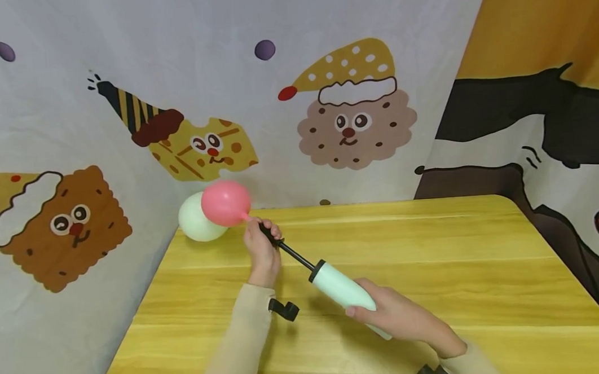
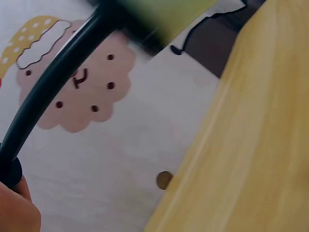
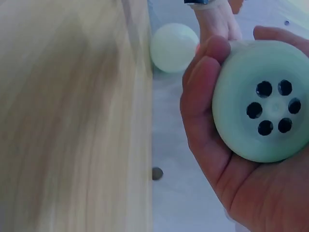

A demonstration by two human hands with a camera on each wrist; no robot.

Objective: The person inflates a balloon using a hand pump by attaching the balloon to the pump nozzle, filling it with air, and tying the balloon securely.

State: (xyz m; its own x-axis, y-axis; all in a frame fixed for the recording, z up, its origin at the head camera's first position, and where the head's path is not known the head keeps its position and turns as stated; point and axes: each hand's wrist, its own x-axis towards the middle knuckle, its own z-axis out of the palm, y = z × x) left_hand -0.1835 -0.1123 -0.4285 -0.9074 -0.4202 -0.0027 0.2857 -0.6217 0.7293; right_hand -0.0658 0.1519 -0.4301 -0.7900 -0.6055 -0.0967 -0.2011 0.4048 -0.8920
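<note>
A mint-green balloon pump (image 1: pixel 342 286) with a black rod slants across the head view, held between both hands. My right hand (image 1: pixel 392 312) grips its wide green body; in the right wrist view the fingers curl round the body, whose round end (image 3: pixel 275 106) has several dark holes. My left hand (image 1: pixel 263 245) grips the pump's black nozzle end, where the neck of a pink balloon (image 1: pixel 226 203) sits. The balloon is partly inflated and round. In the left wrist view the black rod (image 2: pixel 53 87) runs from that hand up to the blurred pump body.
A pale green inflated balloon (image 1: pixel 199 220) rests at the table's back left corner, partly behind the pink one. The wooden table (image 1: pixel 435 259) meets a cartoon-printed cloth (image 1: pixel 277 154) at its back and sides. Black straps with small mounts (image 1: pixel 284 309) sit at the wrists.
</note>
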